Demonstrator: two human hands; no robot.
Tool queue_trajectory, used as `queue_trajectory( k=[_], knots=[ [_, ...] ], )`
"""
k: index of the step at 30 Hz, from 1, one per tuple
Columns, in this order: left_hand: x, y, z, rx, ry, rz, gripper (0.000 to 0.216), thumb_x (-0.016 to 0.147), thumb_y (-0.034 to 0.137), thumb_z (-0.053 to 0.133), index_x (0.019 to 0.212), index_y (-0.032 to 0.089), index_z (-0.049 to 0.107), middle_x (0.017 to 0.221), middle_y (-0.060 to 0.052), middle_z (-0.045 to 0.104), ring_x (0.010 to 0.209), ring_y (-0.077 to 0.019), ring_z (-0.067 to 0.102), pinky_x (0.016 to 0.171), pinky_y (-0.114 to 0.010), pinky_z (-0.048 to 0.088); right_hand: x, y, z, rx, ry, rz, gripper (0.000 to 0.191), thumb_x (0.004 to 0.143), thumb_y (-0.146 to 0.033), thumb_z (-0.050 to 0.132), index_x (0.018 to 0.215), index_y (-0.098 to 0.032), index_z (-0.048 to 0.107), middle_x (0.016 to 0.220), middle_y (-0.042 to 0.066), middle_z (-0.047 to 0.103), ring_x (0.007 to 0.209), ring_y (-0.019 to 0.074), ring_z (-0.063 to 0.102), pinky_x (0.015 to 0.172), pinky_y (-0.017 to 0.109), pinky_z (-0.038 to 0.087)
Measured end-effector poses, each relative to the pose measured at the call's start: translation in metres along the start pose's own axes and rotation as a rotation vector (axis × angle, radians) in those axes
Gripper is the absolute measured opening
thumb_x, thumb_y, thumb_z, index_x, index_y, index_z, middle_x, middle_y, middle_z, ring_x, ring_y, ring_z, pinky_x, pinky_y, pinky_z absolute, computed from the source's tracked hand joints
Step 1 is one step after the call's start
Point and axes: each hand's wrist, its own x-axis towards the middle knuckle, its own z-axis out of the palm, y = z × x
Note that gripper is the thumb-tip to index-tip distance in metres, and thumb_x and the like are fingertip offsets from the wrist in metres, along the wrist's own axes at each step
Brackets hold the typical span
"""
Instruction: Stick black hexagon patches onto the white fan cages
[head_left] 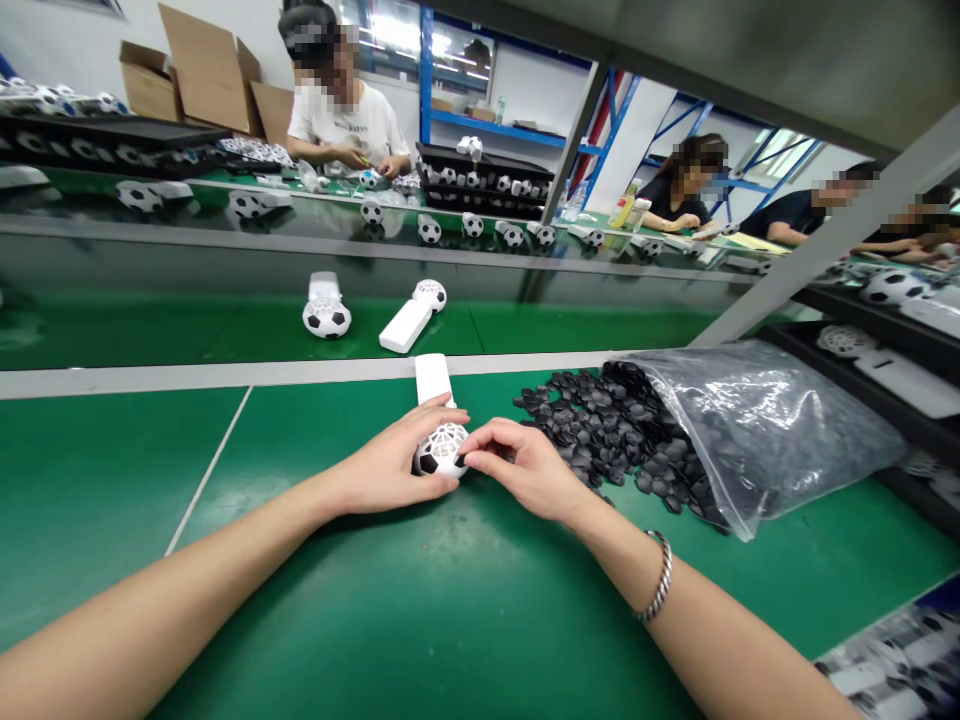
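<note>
A white soccer-ball-shaped device with an open lattice top and a flat white handle lies on the green table. My left hand is wrapped round its ball end from the left, thumb in front and fingers behind. At the ball's right side, my right hand pinches a small black piece against the shell, mostly hidden by the fingertips. Black patches show on the ball's lower front. To the right of that hand spreads a heap of small black pieces, spilling from a clear plastic bag.
Beyond the table's pale edge strip, two similar ball devices lie on a green surface. Black trays stand at the right, beside a slanted metal post. Several people work behind, one in a white shirt.
</note>
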Motion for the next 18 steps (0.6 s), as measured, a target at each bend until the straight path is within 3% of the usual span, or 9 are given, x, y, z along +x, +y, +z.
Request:
queue_trajectory(
  k=[5, 11, 18],
  knots=[
    [0.001, 0.0, 0.006, -0.052, 0.084, -0.056, 0.054, 0.074, 0.045, 0.057, 0.121, 0.025, 0.041, 0.14, -0.006, 0.03, 0.132, -0.0251, 0.018, 0.106, -0.041, 0.022, 0.004, 0.009, 0.006, 0.195, 0.01, 0.096, 0.011, 0.072, -0.025, 0.063, 0.076, -0.017, 0.057, 0.071, -0.002, 0.055, 0.063, 0.0099, 0.048, 0.062, 0.024, 0.04],
    [0.003, 0.002, 0.011, -0.057, 0.132, -0.047, 0.045, 0.074, 0.036, 0.057, 0.116, 0.024, 0.044, 0.136, -0.007, 0.035, 0.132, -0.0238, 0.019, 0.106, -0.042, 0.022, 0.011, 0.006, 0.004, 0.337, -0.043, 0.166, 0.016, 0.068, -0.026, 0.066, 0.072, -0.016, 0.054, 0.065, -0.003, 0.051, 0.059, 0.0084, 0.045, 0.059, 0.023, 0.037],
    [0.005, 0.007, 0.011, -0.074, 0.129, -0.008, 0.036, 0.073, 0.025, 0.056, 0.108, 0.023, 0.047, 0.13, -0.006, 0.041, 0.131, -0.0241, 0.019, 0.105, -0.043, 0.023, 0.01, 0.009, 0.005, 0.316, -0.022, 0.193, 0.027, 0.063, -0.034, 0.07, 0.068, -0.016, 0.051, 0.061, -0.005, 0.046, 0.053, 0.0069, 0.04, 0.053, 0.022, 0.033]
  ],
)
